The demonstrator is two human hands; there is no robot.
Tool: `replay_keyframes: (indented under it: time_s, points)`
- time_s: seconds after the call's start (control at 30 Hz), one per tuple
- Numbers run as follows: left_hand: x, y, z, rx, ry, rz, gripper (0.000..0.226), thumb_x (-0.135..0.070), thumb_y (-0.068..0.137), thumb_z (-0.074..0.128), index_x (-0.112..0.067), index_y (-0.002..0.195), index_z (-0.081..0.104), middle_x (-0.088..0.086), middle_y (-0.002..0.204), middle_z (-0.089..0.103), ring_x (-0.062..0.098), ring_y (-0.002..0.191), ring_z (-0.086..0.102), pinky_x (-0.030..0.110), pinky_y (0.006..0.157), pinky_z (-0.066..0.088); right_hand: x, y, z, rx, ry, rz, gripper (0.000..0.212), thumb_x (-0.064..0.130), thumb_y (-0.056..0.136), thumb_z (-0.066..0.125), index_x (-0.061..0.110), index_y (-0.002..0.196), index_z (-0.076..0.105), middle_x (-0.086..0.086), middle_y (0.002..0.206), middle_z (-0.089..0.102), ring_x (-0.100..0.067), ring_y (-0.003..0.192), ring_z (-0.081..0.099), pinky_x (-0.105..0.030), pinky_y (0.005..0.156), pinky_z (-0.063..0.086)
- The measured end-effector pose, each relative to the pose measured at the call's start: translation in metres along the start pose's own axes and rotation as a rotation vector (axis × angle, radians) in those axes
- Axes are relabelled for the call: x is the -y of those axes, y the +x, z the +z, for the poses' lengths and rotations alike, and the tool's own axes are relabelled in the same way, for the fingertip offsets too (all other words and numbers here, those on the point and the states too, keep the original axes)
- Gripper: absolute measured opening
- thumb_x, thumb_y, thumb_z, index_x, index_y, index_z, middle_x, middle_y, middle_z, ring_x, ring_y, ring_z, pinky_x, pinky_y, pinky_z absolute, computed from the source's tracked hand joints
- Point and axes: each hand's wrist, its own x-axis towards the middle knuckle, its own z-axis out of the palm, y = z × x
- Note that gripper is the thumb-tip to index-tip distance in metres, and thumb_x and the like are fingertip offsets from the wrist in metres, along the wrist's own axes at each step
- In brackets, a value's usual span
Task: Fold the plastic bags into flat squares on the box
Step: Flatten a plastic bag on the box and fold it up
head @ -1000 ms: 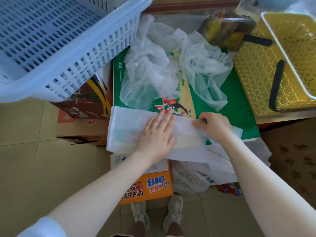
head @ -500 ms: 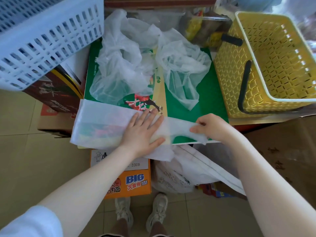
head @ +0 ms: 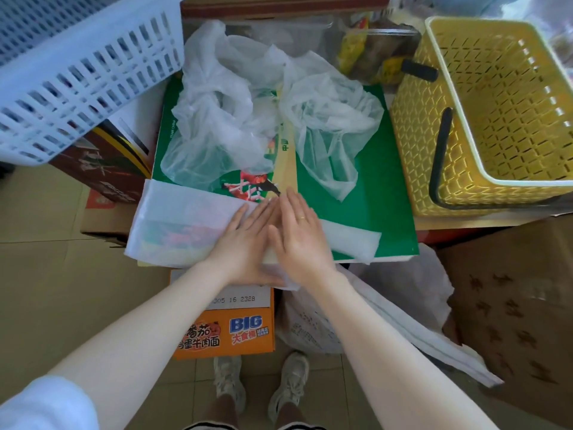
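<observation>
A translucent white plastic bag (head: 183, 225) lies folded into a long flat strip across the near edge of the green box (head: 366, 193). My left hand (head: 245, 240) presses flat on the strip's middle with straight fingers. My right hand (head: 300, 234) lies flat right beside it, fingers straight, also pressing on the strip. The strip's right end (head: 353, 240) sticks out past my right hand. Two crumpled white bags (head: 223, 119) (head: 331, 119) sit loose on the far half of the box.
A yellow basket (head: 508, 181) with black handles stands at the right. A light blue basket (head: 77, 72) overhangs at the upper left. Cardboard boxes, an orange carton (head: 226, 333) and another white bag (head: 387, 321) sit below on the tiled floor.
My right hand let go of the strip's right end and moved left to lie flat beside my left hand. The camera view shifted slightly.
</observation>
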Motion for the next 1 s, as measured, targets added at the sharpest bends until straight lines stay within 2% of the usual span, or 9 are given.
replay_keyframes:
  time_s: [0.1, 0.17, 0.23, 0.37, 0.53, 0.63, 0.7, 0.83, 1.0]
  points:
    - [0.022, -0.015, -0.004, 0.019, -0.01, 0.034, 0.119, -0.085, 0.064, 0.033, -0.014, 0.139, -0.027, 0.0, 0.141, -0.039, 0.014, 0.131, -0.036, 0.026, 0.108, -0.024, -0.014, 0.001, 0.027, -0.014, -0.234, 0.008, 0.067, 0.05, 0.093, 0.018, 0.011, 0.146, 0.025, -0.006, 0.154, 0.025, -0.022, 0.142, 0.023, -0.037, 0.115, 0.011]
    - [0.038, -0.029, 0.0, -0.024, 0.087, 0.011, 0.113, -0.086, 0.068, 0.025, -0.014, 0.144, -0.017, 0.006, 0.15, -0.025, 0.019, 0.137, -0.027, 0.033, 0.112, -0.016, -0.026, -0.004, 0.03, -0.019, -0.344, 0.036, 0.065, 0.051, 0.093, 0.021, 0.013, 0.146, 0.029, -0.006, 0.152, 0.029, -0.026, 0.139, 0.029, -0.04, 0.113, 0.013]
    - [0.05, -0.041, 0.003, -0.008, 0.114, -0.02, 0.105, -0.087, 0.069, 0.019, -0.022, 0.148, -0.002, 0.01, 0.155, -0.007, 0.022, 0.142, -0.012, 0.042, 0.113, -0.005, -0.038, -0.01, 0.028, -0.022, -0.391, 0.07, 0.066, 0.052, 0.093, 0.019, 0.016, 0.147, 0.024, -0.006, 0.154, 0.024, -0.026, 0.142, 0.023, -0.039, 0.112, 0.009]
    - [0.068, -0.054, 0.002, 0.028, 0.082, -0.052, 0.095, -0.091, 0.063, 0.005, -0.043, 0.144, -0.002, 0.006, 0.154, -0.015, 0.027, 0.141, -0.014, 0.048, 0.112, -0.007, -0.055, -0.024, 0.015, -0.055, -0.379, 0.197, 0.068, 0.049, 0.091, 0.015, 0.012, 0.148, 0.023, -0.009, 0.155, 0.02, -0.027, 0.143, 0.018, -0.036, 0.113, 0.003]
    - [0.088, -0.071, 0.003, -0.059, -0.043, -0.211, 0.077, -0.075, 0.074, -0.017, -0.037, 0.141, -0.007, 0.0, 0.15, -0.018, 0.021, 0.142, -0.012, 0.031, 0.11, -0.017, -0.057, -0.034, 0.005, -0.039, -0.371, 0.335, 0.075, 0.05, 0.086, 0.0, 0.01, 0.149, 0.008, -0.007, 0.158, 0.003, -0.022, 0.146, 0.002, -0.041, 0.116, -0.001]
    - [0.093, -0.077, 0.002, -0.055, -0.071, -0.287, 0.085, -0.085, 0.063, -0.001, -0.043, 0.136, -0.015, 0.0, 0.146, -0.029, 0.02, 0.138, -0.023, 0.035, 0.11, -0.015, -0.016, -0.022, 0.003, -0.05, -0.3, 0.444, 0.066, 0.044, 0.093, 0.008, 0.009, 0.149, 0.001, -0.005, 0.158, -0.006, -0.017, 0.145, -0.009, -0.044, 0.115, -0.012]
    - [0.094, -0.077, 0.002, -0.027, -0.067, -0.287, 0.088, -0.087, 0.06, 0.008, -0.047, 0.133, -0.021, 0.001, 0.143, -0.035, 0.022, 0.135, -0.029, 0.038, 0.109, -0.016, 0.028, -0.013, 0.013, -0.128, -0.28, 0.3, 0.071, 0.049, 0.091, 0.009, 0.01, 0.149, 0.002, -0.006, 0.157, -0.005, -0.019, 0.145, -0.009, -0.041, 0.113, -0.013]
    - [0.098, -0.082, 0.004, -0.033, -0.01, -0.155, 0.1, -0.078, 0.071, 0.041, -0.04, 0.136, -0.024, 0.001, 0.147, -0.032, 0.027, 0.138, -0.024, 0.038, 0.109, -0.016, 0.093, 0.003, 0.061, -0.083, -0.322, -0.028, 0.072, 0.05, 0.09, 0.018, 0.006, 0.146, 0.023, -0.013, 0.155, 0.015, -0.027, 0.142, 0.006, -0.045, 0.115, 0.007]
    - [0.118, -0.088, 0.011, -0.062, -0.014, -0.055, 0.116, -0.071, 0.07, 0.054, -0.019, 0.14, -0.022, 0.004, 0.149, -0.026, 0.021, 0.139, -0.023, 0.031, 0.11, -0.019, 0.067, 0.001, 0.081, 0.052, -0.409, 0.017, 0.084, 0.065, 0.082, -0.001, 0.015, 0.149, -0.002, -0.004, 0.155, -0.011, -0.021, 0.144, -0.011, -0.037, 0.115, -0.008]
